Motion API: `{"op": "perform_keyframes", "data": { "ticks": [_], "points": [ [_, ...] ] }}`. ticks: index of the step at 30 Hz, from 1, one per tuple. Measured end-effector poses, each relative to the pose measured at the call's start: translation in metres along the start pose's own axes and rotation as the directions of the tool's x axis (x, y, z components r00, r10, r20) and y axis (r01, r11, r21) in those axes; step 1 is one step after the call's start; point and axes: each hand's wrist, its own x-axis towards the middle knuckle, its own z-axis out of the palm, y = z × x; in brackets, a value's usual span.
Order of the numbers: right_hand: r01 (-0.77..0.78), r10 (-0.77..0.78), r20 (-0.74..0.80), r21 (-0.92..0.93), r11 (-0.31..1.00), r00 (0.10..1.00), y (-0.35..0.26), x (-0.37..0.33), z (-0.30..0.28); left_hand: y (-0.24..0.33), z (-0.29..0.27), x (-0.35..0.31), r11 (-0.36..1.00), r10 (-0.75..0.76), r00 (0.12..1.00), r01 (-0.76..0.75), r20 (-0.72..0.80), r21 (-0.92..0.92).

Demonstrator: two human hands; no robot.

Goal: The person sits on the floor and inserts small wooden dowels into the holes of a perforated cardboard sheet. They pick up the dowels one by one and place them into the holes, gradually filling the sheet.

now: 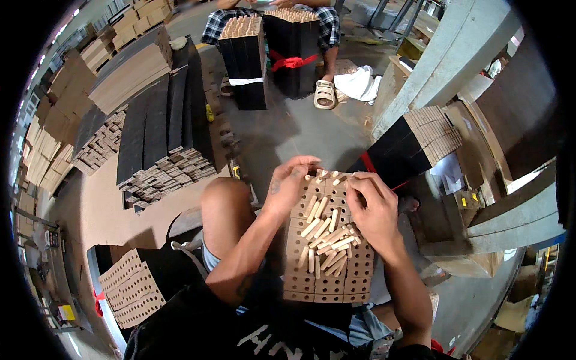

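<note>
Wooden dowels [324, 174] stand between loosely bent left fingers [305, 160] and curled right fingers [363, 181].

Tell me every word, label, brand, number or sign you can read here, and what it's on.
Black fabric shirt: white lettering, which I won't copy out.
Small yellow square patch at far left: any writing is too small to read.
Light wooden dowels and brown drilled block: no lettering visible.

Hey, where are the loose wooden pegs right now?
In the head view, the loose pegs lie piled on the drilled block just right of centre, between the left forearm and the right forearm.
</note>
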Motion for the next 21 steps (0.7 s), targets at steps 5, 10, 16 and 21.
{"op": "perform_keyframes", "data": {
  "ticks": [5, 10, 16, 21],
  "points": [
    [0.006, 0.02, 0.189, -0.136, 0.991, 0.982, -0.017, 0.011, -0.019, -0.003, -0.004, 0.0, 0.998, 0.049, 0.999, -0.05, 0.015, 0.037],
    [0.23, -0.196, 0.448, -0.022, 0.973, 0.872, -0.033, 0.033, -0.027, 0.003, -0.002, -0.002, 1.0, 0.017, 1.0, -0.017, 0.015, 0.026],
    [0.422, -0.303, 0.693, -0.002, 0.907, 0.654, -0.04, 0.051, -0.02, -0.004, -0.004, -0.001, 1.0, 0.016, 1.0, -0.016, 0.013, -0.022],
    [0.393, -0.253, 0.693, -0.046, 0.919, 0.675, -0.033, 0.056, -0.015, -0.004, -0.002, 0.001, 0.999, 0.026, 1.0, -0.025, 0.012, -0.046]
  ]
}}
